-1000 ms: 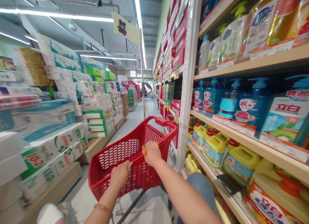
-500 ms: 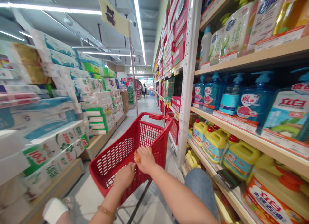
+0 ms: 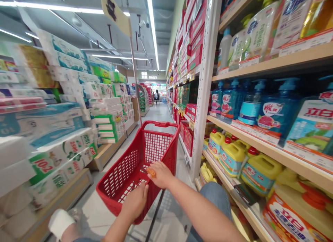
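A red shopping cart (image 3: 122, 169) with grid-like sides stands just ahead of me, and its basket shows only bare mesh. My left hand (image 3: 135, 199) is closed over its near edge, fingertips partly hidden. Just to the right and a little farther forward, my right hand (image 3: 162, 175) is also curled over that near side. A small orange piece (image 3: 151, 172) shows at its fingers; I cannot tell whether it belongs to the cart. From the cart's far left rises a thin pole (image 3: 135, 72) bearing a pale yellow flag (image 3: 118, 14) with a dark bear print.
Close on the right, a shelf (image 3: 260, 63) carries blue pump bottles (image 3: 273, 108) and yellow detergent jugs (image 3: 256, 169). Stacked tissue packs (image 3: 62, 155) line the left on low wooden platforms (image 3: 70, 191). The aisle floor (image 3: 159, 111) runs straight ahead, with a seated person (image 3: 156, 96) far off.
The cart's far end and the flag pole have swung slightly left in view. Both hands have stayed on its near side, the left one now a little lower.
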`<state>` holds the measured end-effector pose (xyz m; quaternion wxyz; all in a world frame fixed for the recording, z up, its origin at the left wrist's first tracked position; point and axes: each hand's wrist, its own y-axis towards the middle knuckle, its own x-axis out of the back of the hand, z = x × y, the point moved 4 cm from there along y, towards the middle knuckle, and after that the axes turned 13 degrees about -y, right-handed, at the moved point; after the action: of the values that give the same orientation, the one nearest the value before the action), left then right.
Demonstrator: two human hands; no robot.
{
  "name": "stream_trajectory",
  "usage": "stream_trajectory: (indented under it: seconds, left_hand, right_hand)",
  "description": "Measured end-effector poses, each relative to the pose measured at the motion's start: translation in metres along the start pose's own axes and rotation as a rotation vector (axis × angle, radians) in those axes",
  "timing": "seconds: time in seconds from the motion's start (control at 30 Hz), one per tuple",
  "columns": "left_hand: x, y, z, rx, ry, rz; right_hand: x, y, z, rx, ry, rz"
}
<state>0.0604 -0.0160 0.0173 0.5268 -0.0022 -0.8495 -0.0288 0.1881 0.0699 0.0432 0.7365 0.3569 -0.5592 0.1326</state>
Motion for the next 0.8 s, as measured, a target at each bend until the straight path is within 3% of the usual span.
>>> stream_trajectory:
  seconds: [0.13, 0.2, 0.3, 0.4, 0.47, 0.57, 0.67, 0.8]
  left_hand:
    - [-0.004, -0.008, 0.006, -0.12, 0.101, 0.058]
    - [-0.01, -0.011, 0.006, -0.136, 0.179, 0.031]
    - [-0.02, -0.011, 0.0, -0.115, 0.197, -0.025]
    - [-0.021, -0.008, -0.006, -0.159, 0.186, 0.006]
    - [-0.014, -0.007, -0.002, -0.179, 0.195, 0.004]
    - [0.0, -0.003, 0.011, -0.142, 0.254, -0.101]
    - [0.001, 0.0, 0.021, -0.109, 0.33, -0.204]
    - [-0.006, 0.005, 0.021, -0.124, 0.369, -0.164]
  right_hand:
    - [0.008, 0.004, -0.017, -0.184, -0.064, -0.018]
    - [0.007, 0.001, -0.013, -0.225, -0.081, -0.044]
    - [0.002, -0.013, 0.006, -0.123, -0.059, -0.066]
    - [0.004, -0.027, 0.011, -0.051, -0.023, -0.057]
    - [0.008, -0.027, 0.0, -0.092, -0.022, -0.039]
    - [0.01, -0.023, -0.016, -0.196, -0.047, -0.037]
    - [0.006, -0.03, -0.012, -0.224, -0.047, -0.053]
    - [0.004, -0.062, 0.01, -0.043, -0.008, -0.037]
